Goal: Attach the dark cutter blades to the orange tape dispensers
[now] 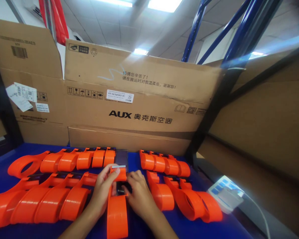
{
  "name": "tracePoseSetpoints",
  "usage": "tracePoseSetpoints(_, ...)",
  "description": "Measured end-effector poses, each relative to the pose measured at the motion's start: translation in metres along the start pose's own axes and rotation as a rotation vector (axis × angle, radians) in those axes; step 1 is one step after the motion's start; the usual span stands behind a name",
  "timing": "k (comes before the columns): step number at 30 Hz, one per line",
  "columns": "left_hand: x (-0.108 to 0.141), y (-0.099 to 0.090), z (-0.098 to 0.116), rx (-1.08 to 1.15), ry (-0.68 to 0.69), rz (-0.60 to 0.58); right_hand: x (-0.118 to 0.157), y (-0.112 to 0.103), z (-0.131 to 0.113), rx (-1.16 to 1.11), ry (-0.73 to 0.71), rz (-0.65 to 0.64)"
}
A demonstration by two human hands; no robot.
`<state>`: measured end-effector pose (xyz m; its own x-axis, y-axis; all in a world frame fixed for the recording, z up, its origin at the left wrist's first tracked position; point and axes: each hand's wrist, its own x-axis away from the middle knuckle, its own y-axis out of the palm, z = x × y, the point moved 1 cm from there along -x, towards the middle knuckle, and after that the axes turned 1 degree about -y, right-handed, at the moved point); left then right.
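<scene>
An orange plastic tape dispenser (117,212) with a serrated metal blade edge stands in the middle of the blue tabletop, its wide curved ring towards me. My left hand (105,186) is closed on it, the thumb pressed on the orange head just under the blade. On the other side, the bent fingers of my right hand (137,189) close on the dispenser's dark middle part. Those fingertips are partly hidden, so a small part between them cannot be made out. Right behind the blade lies a dark flat rectangular object (122,159).
Rows of similar orange dispensers (48,202) lie to the left, and more dispensers (164,166) lie to the right. A large cardboard sheet (139,132) walls off the back. On the right are a black post (209,109) and a white device (226,194) with a cable.
</scene>
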<state>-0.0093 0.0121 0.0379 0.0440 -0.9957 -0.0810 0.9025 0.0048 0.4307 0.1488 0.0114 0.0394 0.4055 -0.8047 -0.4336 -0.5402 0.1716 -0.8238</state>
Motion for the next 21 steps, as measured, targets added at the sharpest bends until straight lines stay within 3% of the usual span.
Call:
tracePoseSetpoints(7, -0.005, -0.006, -0.008, -0.056, -0.026, -0.007, 0.0, -0.005, -0.002, -0.09, 0.003, 0.071)
tracePoseSetpoints(14, -0.002, -0.001, -0.008, -0.169, -0.041, -0.057, -0.002, -0.014, 0.005, -0.562, 0.223, 0.317)
tracePoseSetpoints(21, 0.003, 0.004, -0.009, -0.183, -0.056, -0.158, -0.004, -0.01, 0.004, -0.833, 0.289, 0.207)
